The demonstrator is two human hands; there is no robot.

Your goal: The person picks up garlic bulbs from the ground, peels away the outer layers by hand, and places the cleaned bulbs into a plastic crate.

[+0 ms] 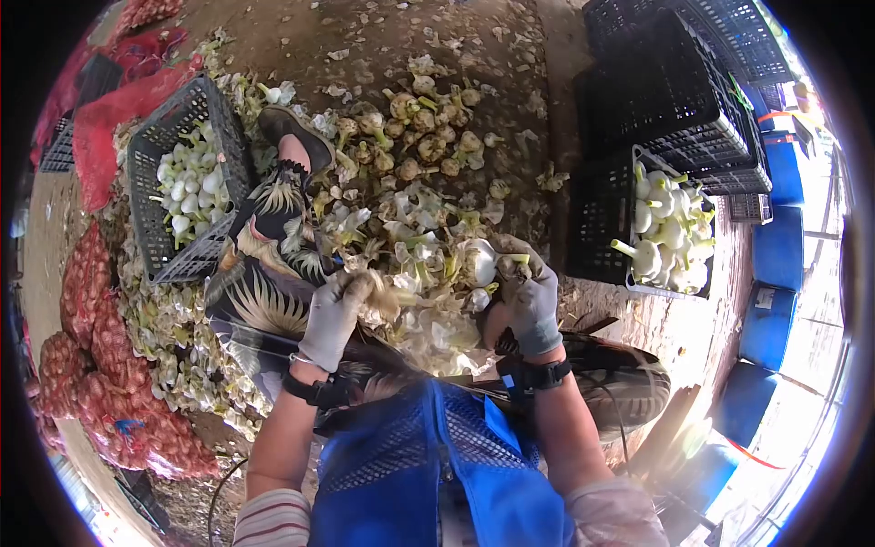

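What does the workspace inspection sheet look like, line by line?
Surface: brown dirt floor, littered.
Job's things: untrimmed bulbs heaped on the floor; white bulbs in the left crate and right crate.
Clutter: papery peelings between the legs, more beside the left crate.
Grip: both hands gloved. Left hand closed on a tan piece, blurred; right hand closed on a stemmed piece, partly hidden.
Cables: thin dark cords beside the left forearm and right shoe; purpose unclear.
Surroundings: red net sacks left; stacked black crates and blue containers right.
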